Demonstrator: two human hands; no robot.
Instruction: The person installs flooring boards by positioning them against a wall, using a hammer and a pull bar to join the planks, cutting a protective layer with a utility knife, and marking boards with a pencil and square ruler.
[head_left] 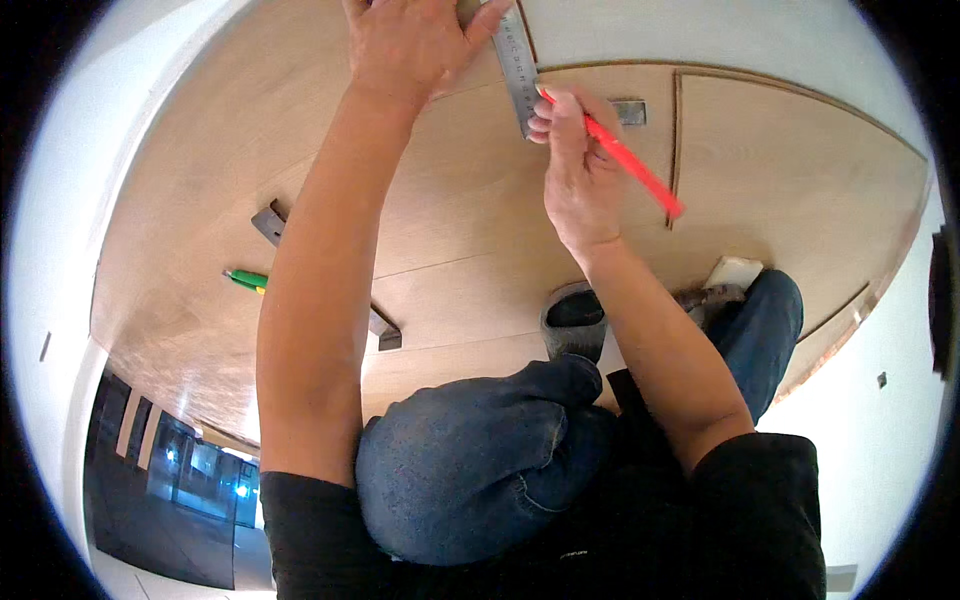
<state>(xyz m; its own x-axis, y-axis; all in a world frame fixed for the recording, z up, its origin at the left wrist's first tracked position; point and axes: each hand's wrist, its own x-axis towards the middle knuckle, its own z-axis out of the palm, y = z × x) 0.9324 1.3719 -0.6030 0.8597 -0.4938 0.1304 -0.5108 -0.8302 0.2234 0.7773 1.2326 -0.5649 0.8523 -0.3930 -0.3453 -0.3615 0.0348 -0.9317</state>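
Observation:
My right hand point(585, 165) is closed round a red pencil point(640, 165), its tip at the right edge of a steel ruler point(517, 75) near the lower end. The ruler lies on a light wood plank floor point(450, 200), running toward the upper edge of the view. My left hand point(410, 45) presses at its upper part, with the thumb on the blade; the fingertips are cut off by the frame's edge. To the right of the pencil tip a small metal piece point(629, 112) lies on the planks, partly behind my right hand.
A dark metal bar shows its bent ends point(268, 222) either side of my left forearm. A green knife-like tool point(245, 280) lies nearby. Beyond a loose plank point(790, 150) is pale floor point(700, 35). My shoe point(575, 318) and a whitish block point(735, 272) are close by.

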